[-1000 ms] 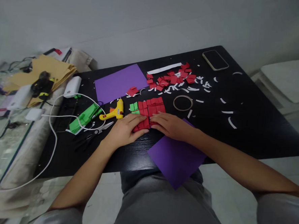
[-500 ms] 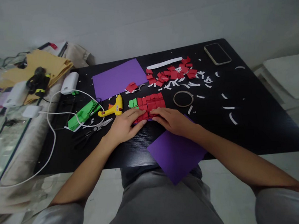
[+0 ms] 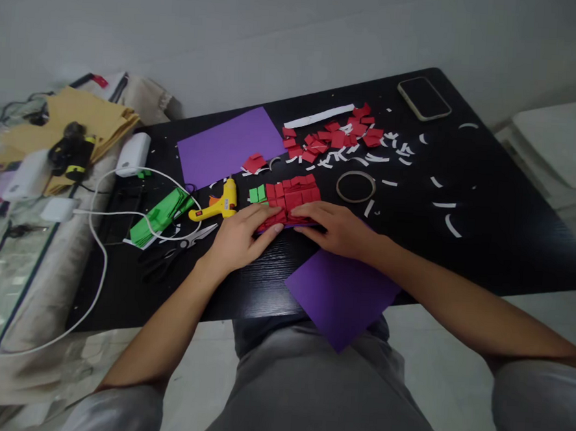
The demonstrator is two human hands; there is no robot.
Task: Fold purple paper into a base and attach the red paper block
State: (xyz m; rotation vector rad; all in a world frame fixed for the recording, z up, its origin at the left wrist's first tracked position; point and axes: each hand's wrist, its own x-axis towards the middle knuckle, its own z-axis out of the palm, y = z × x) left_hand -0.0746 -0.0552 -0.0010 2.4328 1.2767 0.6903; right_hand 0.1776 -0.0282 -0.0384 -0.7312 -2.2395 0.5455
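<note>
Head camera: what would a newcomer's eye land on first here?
Both hands, the left hand and right hand, press flat on a block of red paper squares at the middle of the black table. A yellow glue gun lies just left of it, and loose red squares and white strips are scattered behind.

a home craft corner, it seems: a low black wood-grain table against a plain pale wall, strewn with small red paper squares, white paper trimmings, purple card sheets, a yellow hot-glue gun and black-handled scissors. a dark smartphone lies at the far corner, white chargers and cable at the left, pale tiled floor below.
</note>
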